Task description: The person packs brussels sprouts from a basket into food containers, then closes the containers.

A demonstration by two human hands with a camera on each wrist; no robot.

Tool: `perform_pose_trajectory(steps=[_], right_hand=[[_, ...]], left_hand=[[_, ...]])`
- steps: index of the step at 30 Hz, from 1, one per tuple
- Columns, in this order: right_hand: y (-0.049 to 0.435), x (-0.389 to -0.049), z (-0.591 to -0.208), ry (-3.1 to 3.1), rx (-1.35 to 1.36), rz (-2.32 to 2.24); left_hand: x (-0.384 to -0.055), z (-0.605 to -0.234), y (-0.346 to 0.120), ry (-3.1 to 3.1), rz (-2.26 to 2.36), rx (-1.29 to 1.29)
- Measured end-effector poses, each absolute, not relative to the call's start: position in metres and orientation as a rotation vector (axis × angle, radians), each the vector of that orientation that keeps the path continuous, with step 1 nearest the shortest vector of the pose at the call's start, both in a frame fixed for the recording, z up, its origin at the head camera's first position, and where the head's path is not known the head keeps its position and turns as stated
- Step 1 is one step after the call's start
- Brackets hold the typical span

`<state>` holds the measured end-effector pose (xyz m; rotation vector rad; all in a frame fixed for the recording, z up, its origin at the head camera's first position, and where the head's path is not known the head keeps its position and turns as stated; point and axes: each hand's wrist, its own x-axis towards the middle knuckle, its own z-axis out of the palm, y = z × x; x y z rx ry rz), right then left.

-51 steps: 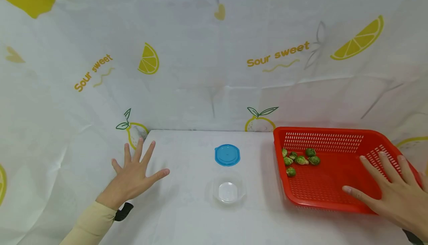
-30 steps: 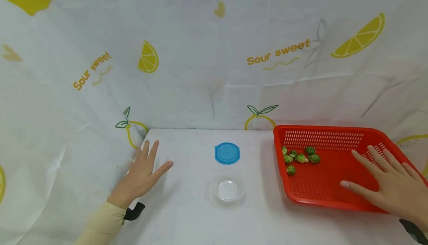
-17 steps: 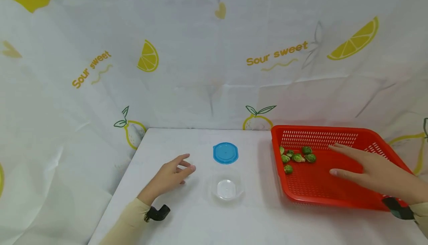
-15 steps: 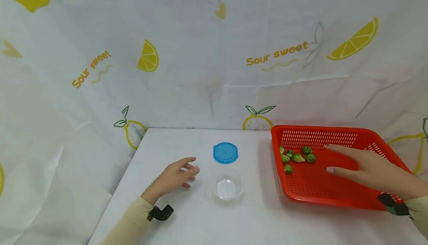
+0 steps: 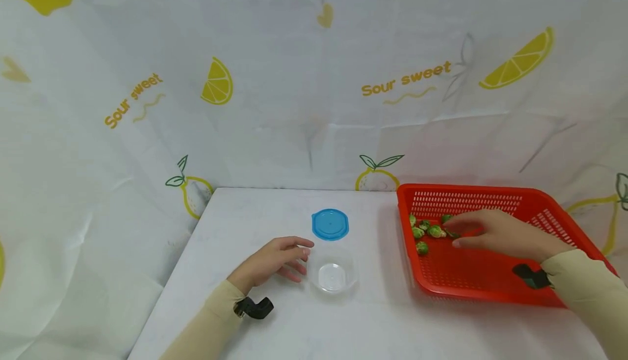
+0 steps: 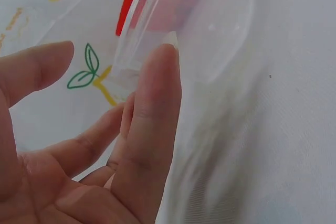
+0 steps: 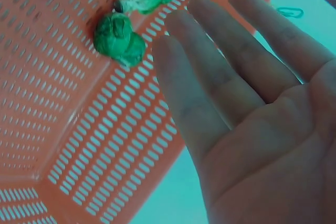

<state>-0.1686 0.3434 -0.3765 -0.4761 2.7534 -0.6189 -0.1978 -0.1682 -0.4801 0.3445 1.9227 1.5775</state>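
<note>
My left hand (image 5: 275, 264) is beside a small clear plastic bowl (image 5: 332, 278), its relaxed fingers right at the left rim. In the left wrist view the bowl (image 6: 231, 35) appears past the fingertips, and nothing lies in the palm. Over the red basket (image 5: 485, 289) reaches my right hand (image 5: 500, 234), fingers extended toward several Brussels sprouts (image 5: 434, 231) gathered at the basket's left side. From the right wrist, the sprouts (image 7: 118, 40) show just beyond the straight fingertips, and that hand holds nothing. In the head view, the right hand partly hides the rightmost sprouts.
A blue lid (image 5: 331, 225) lies flat on the white table (image 5: 275, 207), behind the bowl. The basket stands at the table's right side. A white lemon-print cloth (image 5: 294, 76) hangs behind the table's back edge.
Both hands started spread wide. The left hand has moved right to the bowl, its fingers relaxing. The right hand has moved left over the basket to the sprouts. The bowl, lid and basket stay put.
</note>
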Motion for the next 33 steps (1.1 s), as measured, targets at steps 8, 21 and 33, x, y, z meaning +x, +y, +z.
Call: perform_pose_trajectory(steps=[8, 21, 33], right_hand=[[0.329, -0.188, -0.387, 2.596, -0.516, -0.706], [0.310, -0.204, -0.404, 2.541, -0.560, -0.742], [0.306, -0.208, -0.415, 2.525, -0.471, -0.726]], left_hand=[[-0.201, -0.499, -0.169, 1.793, 1.616, 0.325], [-0.202, -0.502, -0.161, 1.754, 1.663, 0.369], [-0.202, -0.503, -0.161, 1.687, 1.704, 0.381]])
